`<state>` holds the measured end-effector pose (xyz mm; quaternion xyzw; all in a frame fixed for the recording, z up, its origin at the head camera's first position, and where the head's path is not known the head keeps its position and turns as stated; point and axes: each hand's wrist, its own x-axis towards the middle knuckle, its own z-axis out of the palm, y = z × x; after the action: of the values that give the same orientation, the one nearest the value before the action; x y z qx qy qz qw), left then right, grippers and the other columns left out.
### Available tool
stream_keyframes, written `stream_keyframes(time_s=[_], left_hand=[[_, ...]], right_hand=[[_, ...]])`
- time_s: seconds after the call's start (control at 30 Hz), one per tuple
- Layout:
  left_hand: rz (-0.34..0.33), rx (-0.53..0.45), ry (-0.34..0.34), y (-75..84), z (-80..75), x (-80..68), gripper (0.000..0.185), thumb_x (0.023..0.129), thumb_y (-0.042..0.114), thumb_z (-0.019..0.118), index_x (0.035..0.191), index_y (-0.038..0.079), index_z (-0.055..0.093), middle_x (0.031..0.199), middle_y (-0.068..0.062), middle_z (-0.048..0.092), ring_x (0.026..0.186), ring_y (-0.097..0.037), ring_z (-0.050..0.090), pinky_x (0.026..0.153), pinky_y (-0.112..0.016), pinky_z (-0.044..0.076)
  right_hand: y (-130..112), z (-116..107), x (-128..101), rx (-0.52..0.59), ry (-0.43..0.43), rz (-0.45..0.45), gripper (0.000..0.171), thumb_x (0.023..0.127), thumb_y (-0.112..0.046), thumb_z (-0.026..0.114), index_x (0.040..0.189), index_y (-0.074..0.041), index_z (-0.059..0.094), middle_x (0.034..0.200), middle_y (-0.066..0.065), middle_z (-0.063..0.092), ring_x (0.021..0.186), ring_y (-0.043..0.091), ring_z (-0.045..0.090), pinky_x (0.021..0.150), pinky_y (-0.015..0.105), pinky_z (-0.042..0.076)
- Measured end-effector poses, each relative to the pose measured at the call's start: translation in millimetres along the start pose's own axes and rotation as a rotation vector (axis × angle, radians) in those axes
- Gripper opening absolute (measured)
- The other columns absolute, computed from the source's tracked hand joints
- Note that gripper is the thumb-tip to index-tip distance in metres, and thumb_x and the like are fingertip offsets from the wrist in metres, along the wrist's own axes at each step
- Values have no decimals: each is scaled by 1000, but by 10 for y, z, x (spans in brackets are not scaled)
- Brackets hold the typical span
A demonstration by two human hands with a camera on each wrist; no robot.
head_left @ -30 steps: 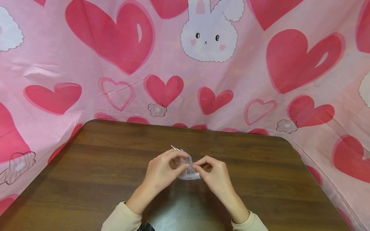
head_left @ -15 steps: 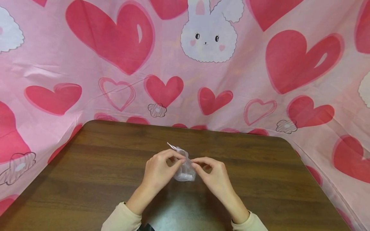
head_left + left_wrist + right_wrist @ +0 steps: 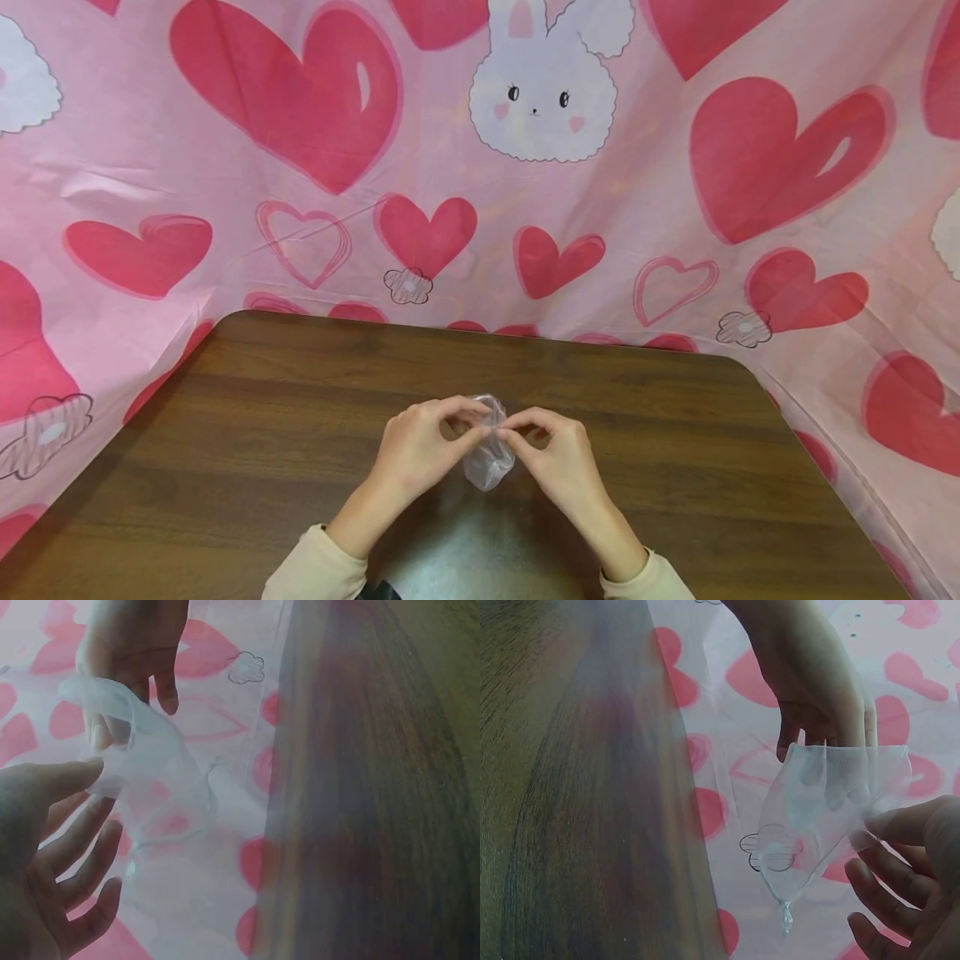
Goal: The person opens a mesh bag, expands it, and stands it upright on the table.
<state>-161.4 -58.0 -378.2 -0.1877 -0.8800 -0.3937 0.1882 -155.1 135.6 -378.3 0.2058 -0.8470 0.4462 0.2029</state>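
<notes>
Clear pouch (image 3: 489, 468) pinched between two hands, long axis running near to far!
It's up over the middle of the table (image 3: 262, 433), more of it lying near of the pinches than far; which way its twisted tip (image 3: 787, 919) points in the head view, I can't tell. Left hand (image 3: 416, 437) nips from the left, thumb and finger closed on it; right hand (image 3: 564, 454) pinches from the right, neither hand clearly nearer.

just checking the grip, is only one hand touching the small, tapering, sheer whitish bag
No, the head view shows the left hand and right hand both pinching the bag.
</notes>
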Motion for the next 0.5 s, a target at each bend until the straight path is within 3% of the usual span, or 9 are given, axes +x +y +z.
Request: stream_keyframes(time_s=[0.2,0.5], left_hand=[[20,58,24,-3,7,-7,11,79,31,85,87,34,78,74,24,61,66,-4,58,56,-28,41],[-16,58,95,-3,-4,-5,13,78,26,85,82,31,74,72,15,64,61,-6,57,56,-30,41]], right_hand=[[-13,-11,2,25,-20,9,10,79,-9,83,83,-13,75,79,-14,69,75,5,63,70,31,52],[-7,10,-9,-7,-38,19,12,82,-7,81,91,-15,78,84,-11,72,76,4,64,70,30,53]])
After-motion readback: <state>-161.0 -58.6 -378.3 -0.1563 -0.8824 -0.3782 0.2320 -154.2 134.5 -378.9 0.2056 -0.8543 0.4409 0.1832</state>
